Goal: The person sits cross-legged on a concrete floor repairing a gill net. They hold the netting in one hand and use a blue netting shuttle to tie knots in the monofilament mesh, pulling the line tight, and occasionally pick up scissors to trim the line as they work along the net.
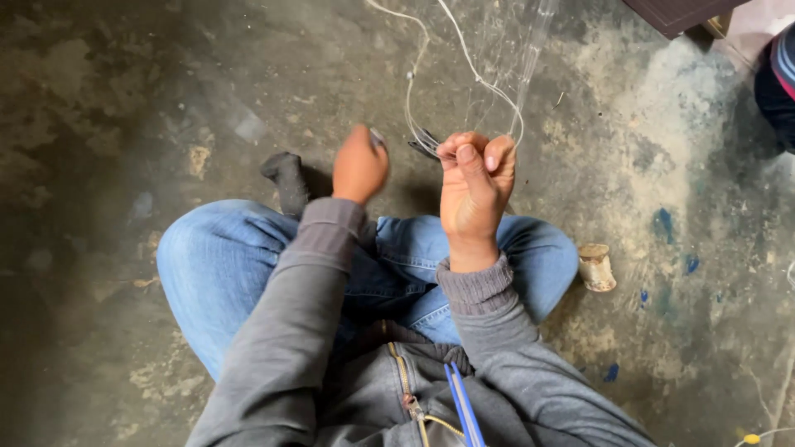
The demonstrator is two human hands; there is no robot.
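Head view looks down on a stained grey concrete floor (pixel 124 99), then crossed legs in blue jeans (pixel 224 265). Fine translucent netting with white cord (pixel 489 83) rises from the right hand (pixel 474 186), whose fingers pinch it closed. Left hand (pixel 359 165) is a fist beside it, contents unclear. Small pale wooden stub (pixel 596 266) lies near the knee.

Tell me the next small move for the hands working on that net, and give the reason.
Probably draw the left hand outward to pull its strand taut. The right hand pinches the white cord and fine net mesh at its fingertips, beside a dark tool, while the cord above hangs in slack loops. Whether a knot is already formed there cannot be told.
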